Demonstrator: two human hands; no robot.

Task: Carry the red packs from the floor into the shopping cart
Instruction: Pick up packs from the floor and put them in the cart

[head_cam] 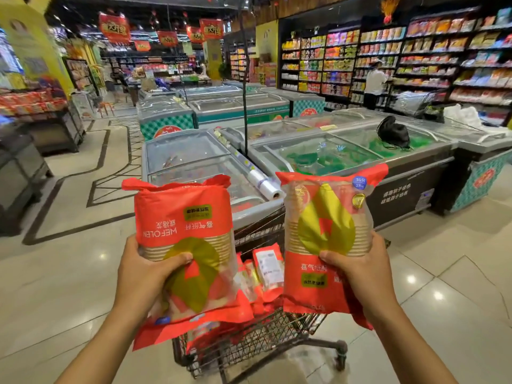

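Note:
My left hand [149, 275] grips a red pack of paper cups [184, 217], held upright with its print upside down. My right hand [360, 268] holds a second red pack [324, 236] upright at the same height. Both packs hang above the wire shopping cart [266, 336], which stands just in front of me. Several more red packs [267, 268] lie inside the cart, visible between the two held ones.
Glass-topped chest freezers [332, 153] stand right behind the cart, with a roll of plastic bags [264, 184] on one and a black bag [393, 133] on another. Snack shelves [415, 56] with a person [374, 84] are at the back right. Tiled floor [69, 273] lies left and right.

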